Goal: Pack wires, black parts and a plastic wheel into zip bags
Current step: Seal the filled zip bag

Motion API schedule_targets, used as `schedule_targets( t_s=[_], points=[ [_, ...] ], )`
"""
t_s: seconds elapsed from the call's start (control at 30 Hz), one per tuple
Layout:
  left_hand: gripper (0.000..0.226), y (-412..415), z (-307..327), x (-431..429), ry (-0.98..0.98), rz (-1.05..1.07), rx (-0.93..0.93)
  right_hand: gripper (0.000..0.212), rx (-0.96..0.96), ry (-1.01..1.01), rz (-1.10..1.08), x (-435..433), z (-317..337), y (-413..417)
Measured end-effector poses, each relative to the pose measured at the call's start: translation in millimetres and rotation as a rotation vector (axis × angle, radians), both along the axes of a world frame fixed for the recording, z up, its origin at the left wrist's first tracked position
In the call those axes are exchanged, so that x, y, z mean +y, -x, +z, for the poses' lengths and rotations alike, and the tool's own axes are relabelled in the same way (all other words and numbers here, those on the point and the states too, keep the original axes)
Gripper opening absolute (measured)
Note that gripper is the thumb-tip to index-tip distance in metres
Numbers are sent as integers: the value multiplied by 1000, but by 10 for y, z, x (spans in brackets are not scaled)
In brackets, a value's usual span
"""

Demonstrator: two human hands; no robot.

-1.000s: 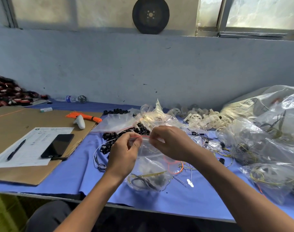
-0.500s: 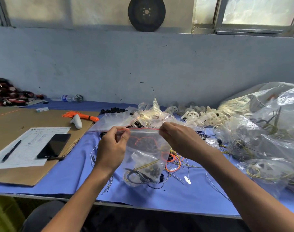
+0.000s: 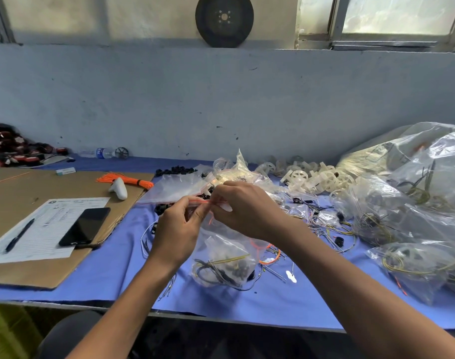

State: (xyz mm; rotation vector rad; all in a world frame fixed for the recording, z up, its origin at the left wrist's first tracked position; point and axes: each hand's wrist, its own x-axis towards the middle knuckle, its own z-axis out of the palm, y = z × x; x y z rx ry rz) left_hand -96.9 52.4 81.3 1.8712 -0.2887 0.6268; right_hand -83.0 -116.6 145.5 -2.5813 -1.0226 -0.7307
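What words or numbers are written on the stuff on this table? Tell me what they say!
No text here can be read.
Paper: printed lines and a round logo, too small to read.
Bottle: blue label, too blurred to read.
Small box: some marking, too blurred to read.
Phone: dark screen, no text.
Bag: no words show.

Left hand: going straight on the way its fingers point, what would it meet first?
Probably the right hand, pinching the same zip bag strip right beside it; depth is unclear.
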Motion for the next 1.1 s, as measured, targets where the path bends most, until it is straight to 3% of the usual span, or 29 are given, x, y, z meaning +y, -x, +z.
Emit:
schedule_targets(
  t_s=[0.37, 0.57, 0.77, 0.83, 0.93, 1.1],
  points=[
    [35, 75, 10, 9, 46, -60, 52, 22, -210, 162, -22, 46, -70, 79],
    [6, 57, 63, 56, -21, -93, 58, 21, -181, 111, 17, 2, -96, 76],
    [3, 39, 25, 161, 2, 9, 62, 19, -45, 65, 11, -250, -148, 11],
    [6, 14, 19, 249, 51, 53, 68, 20, 72, -2, -53, -462, -177, -36],
    [4, -3, 17, 302, 95, 60, 84, 9, 240, -274, -105, -715, -260, -56],
    [9, -12, 41, 242, 93, 70, 102, 6, 326, -472, -68, -773, -382, -8]
  ],
)
